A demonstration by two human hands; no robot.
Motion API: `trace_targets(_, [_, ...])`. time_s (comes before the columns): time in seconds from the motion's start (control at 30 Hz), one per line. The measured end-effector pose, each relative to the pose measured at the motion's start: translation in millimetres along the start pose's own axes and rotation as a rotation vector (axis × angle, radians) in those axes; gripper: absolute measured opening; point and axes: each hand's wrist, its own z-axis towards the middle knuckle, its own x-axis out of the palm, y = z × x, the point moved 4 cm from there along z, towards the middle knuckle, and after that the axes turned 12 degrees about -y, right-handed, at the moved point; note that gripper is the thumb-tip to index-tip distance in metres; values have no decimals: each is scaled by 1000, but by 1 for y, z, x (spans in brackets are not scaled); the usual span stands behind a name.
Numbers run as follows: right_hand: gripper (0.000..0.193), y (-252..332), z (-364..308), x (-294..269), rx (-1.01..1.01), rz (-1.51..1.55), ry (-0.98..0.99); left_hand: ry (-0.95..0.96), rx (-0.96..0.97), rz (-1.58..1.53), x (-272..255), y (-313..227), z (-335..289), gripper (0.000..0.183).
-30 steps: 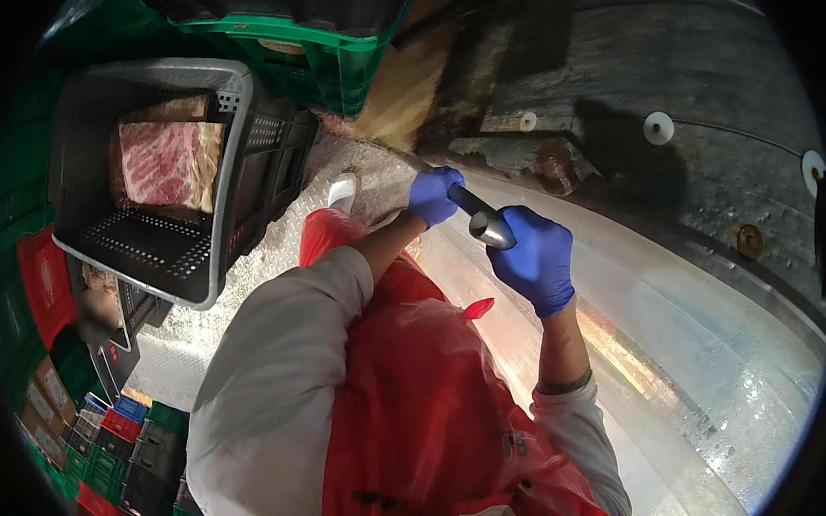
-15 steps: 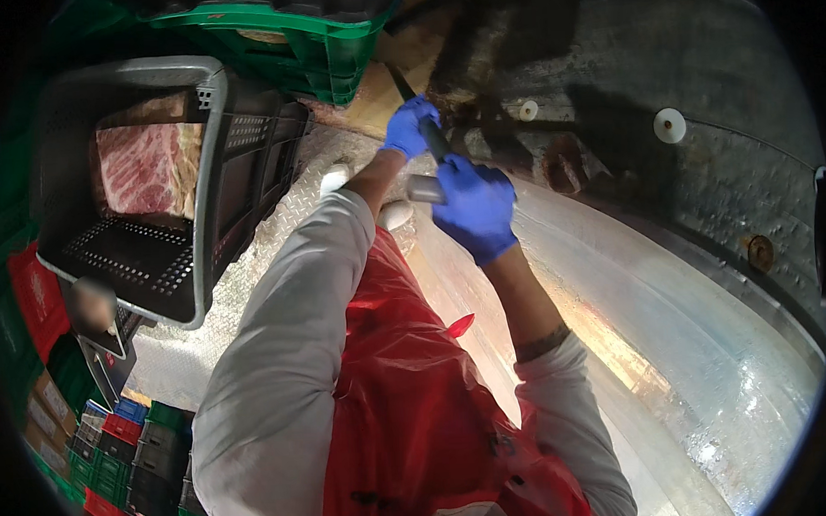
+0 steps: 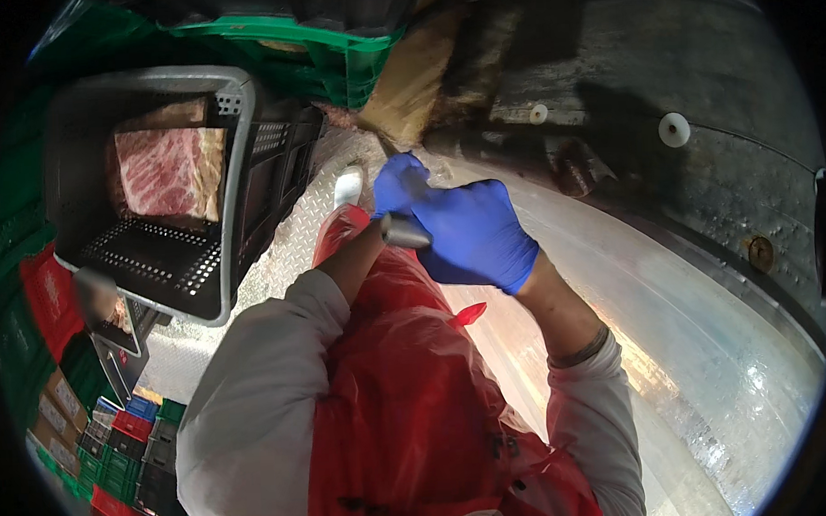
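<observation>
"One wide, pale, glossy surface [image 3: 689,339] filled the lower right of the frame. What else was there?"

"A red apron [image 3: 391,413] at lower centre, then a black basket [image 3: 238,128] at upper left, with a slab of meat [image 3: 169,174] inside."

"And the hands?"

"Just above centre. The right hand [image 3: 474,233] had its fingers wrapped round a grey tool [image 3: 401,230], whose blunt end poked out on its left side. The left hand [image 3: 395,181] was just beyond, partly covered; I couldn't tell what it gripped."

"Nothing past it?"

"A thin, dark tip [image 3: 386,143], upper centre. Whether it belonged to the tool was hidden."

"How was that best handled?"

"I judged a firm, steady right grip mattered most, with the left fingers well back from that tip and the wrists loose, since wet gloves could have slipped."
</observation>
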Motion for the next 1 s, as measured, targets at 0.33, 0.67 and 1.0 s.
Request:
trace_targets(0.33, [23,6,-58,16,145,110,-206,292,504,562,-1,7,2,2])
trace_targets(0.67, [33,-30,-125,-28,1142,789,-499,519,719,768,43,-47,-28,12])
trace_targets(1.0, [18,-155,-248,109,1033,1608,-724,748,606,1163,64,93,-34,14])
